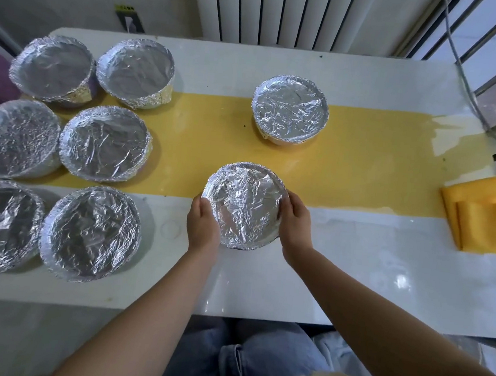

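We are holding the foil-covered bowl [245,205] between both hands. The left hand [204,223] is curling round its near-left rim and the right hand [293,222] is cupping the right rim, so the grip is even and nothing is pressing on the thin foil top. The bowl is near the middle of the worktop [353,273], over the near edge of the yellow strip [378,170]. We cannot tell whether it is resting or just lifted. We are judging that it is bound for the six covered bowls [102,143] lined up in pairs on the left, probably the finished ones. Another covered bowl [290,110] is waiting farther back. A folded yellow cloth [485,223] is lying at the right edge, handy for wiping.
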`<state>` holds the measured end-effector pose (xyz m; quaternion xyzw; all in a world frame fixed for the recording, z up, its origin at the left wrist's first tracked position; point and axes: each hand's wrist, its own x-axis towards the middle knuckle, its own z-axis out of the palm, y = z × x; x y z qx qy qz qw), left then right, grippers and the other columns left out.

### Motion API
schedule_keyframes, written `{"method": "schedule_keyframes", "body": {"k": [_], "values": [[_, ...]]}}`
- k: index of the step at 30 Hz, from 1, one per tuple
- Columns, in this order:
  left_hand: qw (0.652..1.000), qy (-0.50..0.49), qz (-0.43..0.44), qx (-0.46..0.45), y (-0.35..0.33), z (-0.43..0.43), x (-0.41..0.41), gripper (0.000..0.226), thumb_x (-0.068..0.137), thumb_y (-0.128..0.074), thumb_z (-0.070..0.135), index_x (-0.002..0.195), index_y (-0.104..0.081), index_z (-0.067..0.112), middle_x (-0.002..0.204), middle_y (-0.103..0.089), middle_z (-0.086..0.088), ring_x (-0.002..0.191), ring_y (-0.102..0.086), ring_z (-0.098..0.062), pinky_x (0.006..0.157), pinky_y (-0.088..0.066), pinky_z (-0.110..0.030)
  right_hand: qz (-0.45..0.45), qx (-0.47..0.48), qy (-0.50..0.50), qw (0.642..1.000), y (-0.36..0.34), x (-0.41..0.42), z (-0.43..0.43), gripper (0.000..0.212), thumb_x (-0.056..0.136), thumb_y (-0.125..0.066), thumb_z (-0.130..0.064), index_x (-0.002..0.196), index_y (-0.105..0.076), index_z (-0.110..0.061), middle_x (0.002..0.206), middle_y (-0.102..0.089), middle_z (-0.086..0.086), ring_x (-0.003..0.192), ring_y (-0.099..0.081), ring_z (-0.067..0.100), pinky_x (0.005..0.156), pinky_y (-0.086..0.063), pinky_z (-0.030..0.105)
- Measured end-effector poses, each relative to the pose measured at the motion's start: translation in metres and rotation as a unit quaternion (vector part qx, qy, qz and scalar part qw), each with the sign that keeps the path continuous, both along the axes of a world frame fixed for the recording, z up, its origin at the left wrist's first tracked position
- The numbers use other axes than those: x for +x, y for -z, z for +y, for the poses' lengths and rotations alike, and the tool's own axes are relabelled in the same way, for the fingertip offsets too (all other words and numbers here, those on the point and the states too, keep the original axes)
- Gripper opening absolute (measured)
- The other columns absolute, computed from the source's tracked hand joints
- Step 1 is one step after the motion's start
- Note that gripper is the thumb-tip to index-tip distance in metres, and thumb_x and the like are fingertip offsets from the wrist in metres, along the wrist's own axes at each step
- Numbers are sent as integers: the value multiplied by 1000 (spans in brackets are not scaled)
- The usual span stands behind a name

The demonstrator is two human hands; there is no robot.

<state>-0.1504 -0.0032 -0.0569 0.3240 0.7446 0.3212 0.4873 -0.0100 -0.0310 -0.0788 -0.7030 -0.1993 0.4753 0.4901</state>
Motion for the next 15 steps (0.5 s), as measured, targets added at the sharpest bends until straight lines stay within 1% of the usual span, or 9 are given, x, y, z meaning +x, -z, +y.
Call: {"method": "schedule_keyframes", "body": {"k": [3, 5, 6, 7, 8, 9, 10, 12, 15], "values": [[1000, -13, -22, -8, 3, -2, -5, 25, 99, -31, 18, 103, -53, 9, 71, -30, -5, 64, -33, -17, 57, -29, -31, 25, -12, -32, 999, -8, 10, 10, 24, 99, -45, -15, 105, -67, -20, 95, -69, 1, 88, -61, 15, 78, -49, 28], [999, 4, -33, -9, 1, 1, -8, 22, 99, -33, 18, 99, -55, 13, 73, -42, -1, 75, -39, -25, 60, -33, -32, 29, -18, -60, 998, -7, 21, 17, 25, 98, -47, -16, 115, -65, -19, 111, -67, 2, 102, -61, 18, 87, -48, 30], [999, 17, -37, -6, 0, 4, -10, 25, 100, -34, 21, 108, -57, 20, 87, -55, 1, 87, -46, -27, 71, -42, -31, 27, -13, -74, 997, -7, 26, 19, 29, 100, -47, -19, 125, -60, -19, 123, -63, 1, 112, -57, 17, 94, -47, 31], [999, 28, -41, 1, 1, 7, -11, 32, 102, -34, 24, 125, -55, 26, 109, -61, 2, 102, -51, -26, 87, -45, -32, 27, -4, -82, 996, -5, 28, 22, 34, 101, -46, -21, 134, -54, -18, 133, -57, -1, 121, -53, 15, 102, -43, 32], [998, 37, -44, 9, 2, 10, -11, 39, 103, -33, 25, 139, -48, 29, 121, -60, 3, 110, -53, -21, 97, -44, -30, 33, 5, -86, 996, -4, 28, 24, 37, 103, -45, -22, 139, -50, -17, 137, -54, -1, 125, -51, 15, 107, -40, 33], [998, 42, -45, 18, 2, 12, -11, 42, 104, -32, 24, 144, -44, 30, 114, -60, 5, 102, -55, -14, 94, -44, -22, 40, 13, -91, 995, -1, 27, 25, 36, 103, -44, -22, 139, -51, -16, 135, -56, 0, 124, -52, 15, 108, -41, 34], [998, 44, -39, 22, 2, 13, -9, 42, 105, -31, 22, 144, -44, 28, 97, -58, 7, 85, -53, -9, 79, -44, -11, 44, 18, -97, 994, 0, 24, 26, 33, 103, -44, -20, 135, -55, -16, 129, -61, 1, 120, -56, 17, 105, -44, 35], [999, 28, -27, 16, 3, 15, -4, 40, 105, -30, 21, 142, -46, 24, 77, -45, 9, 66, -42, -4, 53, -36, -4, 38, 26, -92, 995, 1, 17, 28, 27, 103, -44, -18, 123, -63, -20, 119, -67, 3, 115, -61, 21, 101, -48, 38], [999, 5, -24, 22, 5, 15, 0, 39, 105, -30, 19, 140, -48, 21, 74, -43, 9, 62, -40, -3, 48, -34, -2, -38, 24, -69, 997, 6, 9, 28, 27, 102, -43, -17, 115, -66, -21, 111, -70, 2, 107, -64, 21, 98, -50, 41]]}}
